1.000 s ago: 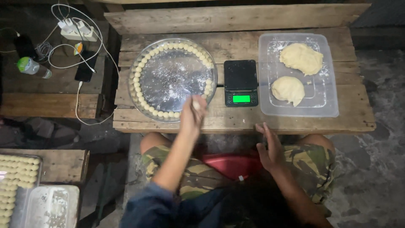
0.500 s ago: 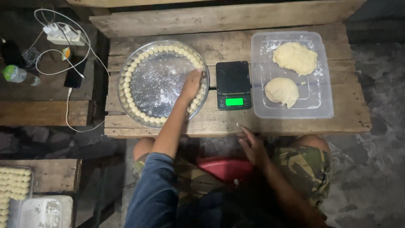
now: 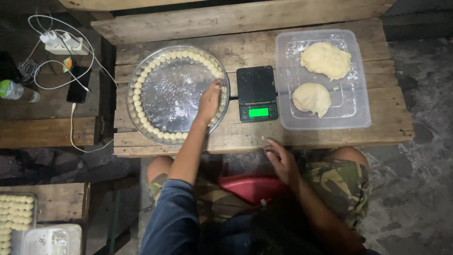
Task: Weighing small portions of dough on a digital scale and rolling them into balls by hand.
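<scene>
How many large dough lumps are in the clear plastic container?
2. One large dough lump lies at the far end of the clear plastic container; the other dough lump lies nearer the person, by the digital scale. None looks hidden.

I see a makeshift home bakery: rough plank table (image 3: 236, 28), digital scale (image 3: 256, 93), dough tub (image 3: 363, 113), concrete floor (image 3: 415, 189)

Scale (image 3: 256, 93) between tray (image 3: 155, 89) and dough tub (image 3: 288, 52).

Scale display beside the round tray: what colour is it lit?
Bright green, on the black scale; head view.
</scene>
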